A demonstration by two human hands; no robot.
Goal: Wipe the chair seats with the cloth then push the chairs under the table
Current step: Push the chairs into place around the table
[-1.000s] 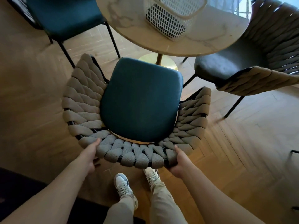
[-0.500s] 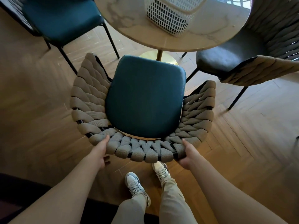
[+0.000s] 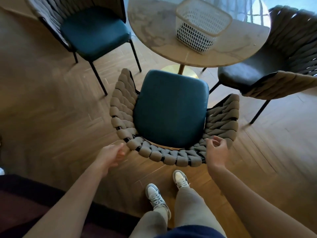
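Observation:
A chair with a teal seat [image 3: 170, 109] and a woven beige back [image 3: 164, 156] stands in front of me, its front edge near the round marble table [image 3: 157, 35]. My left hand [image 3: 112, 154] hovers just off the back's left corner, fingers loosely apart, holding nothing. Over the back's right end my right hand [image 3: 217, 151] is lifted off the weave, fingers curled and apart. A second teal chair [image 3: 93, 30] stands at the far left. At the right a dark-seated chair [image 3: 248, 71] sits partly under the table. No cloth is in view.
A white plastic basket [image 3: 202, 24] stands on the table. The table's brass base [image 3: 178, 71] shows beyond the near chair. My feet in grey-white sneakers [image 3: 157, 197] stand on the wooden floor behind the chair. A dark rug [image 3: 25, 203] lies at the lower left.
Both hands gripped the woven back and moved the chair toward the table; now both have let go and pulled slightly away. My view has lifted and stepped back.

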